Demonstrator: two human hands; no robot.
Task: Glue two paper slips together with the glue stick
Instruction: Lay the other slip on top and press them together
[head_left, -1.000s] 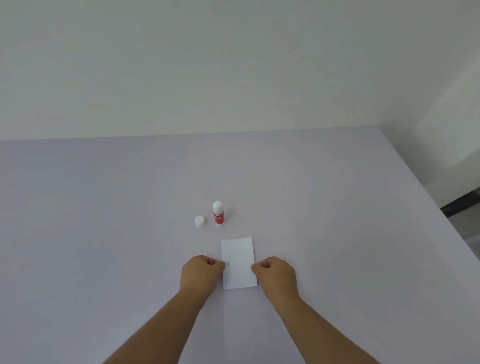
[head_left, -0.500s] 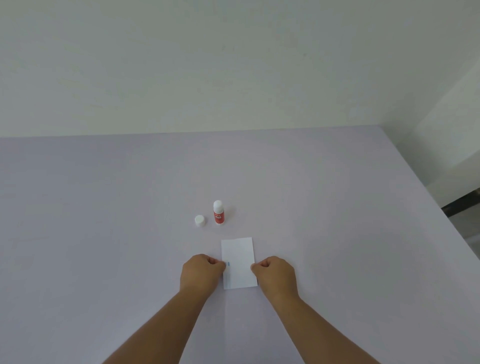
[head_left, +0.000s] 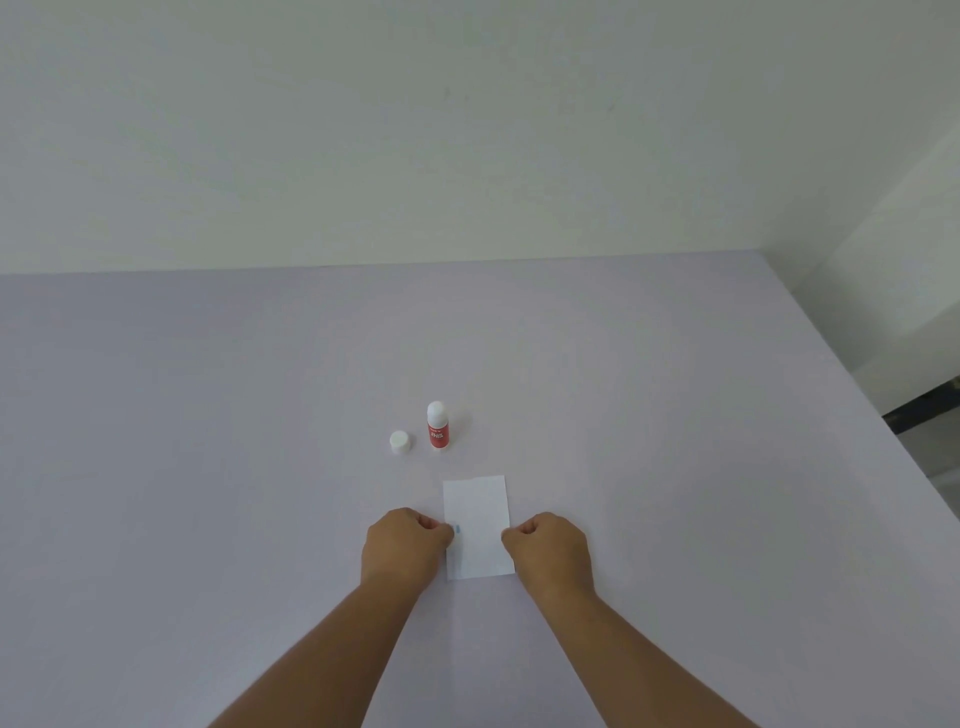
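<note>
A white paper slip (head_left: 478, 525) lies flat on the lilac table (head_left: 208, 415), with a second slip's edge and a small blue mark showing along its left side. My left hand (head_left: 402, 545) is curled into a fist, its thumb and fingertips pinching the left edge at the blue mark. On the other side, my right hand (head_left: 550, 548) is curled the same way on the right edge. Behind the paper the red glue stick (head_left: 438, 426) stands upright and uncapped. Its white cap (head_left: 400, 442) sits just to its left.
The table's right edge (head_left: 857, 395) runs diagonally toward me, with floor beyond it. A pale wall (head_left: 467, 130) rises behind the far edge.
</note>
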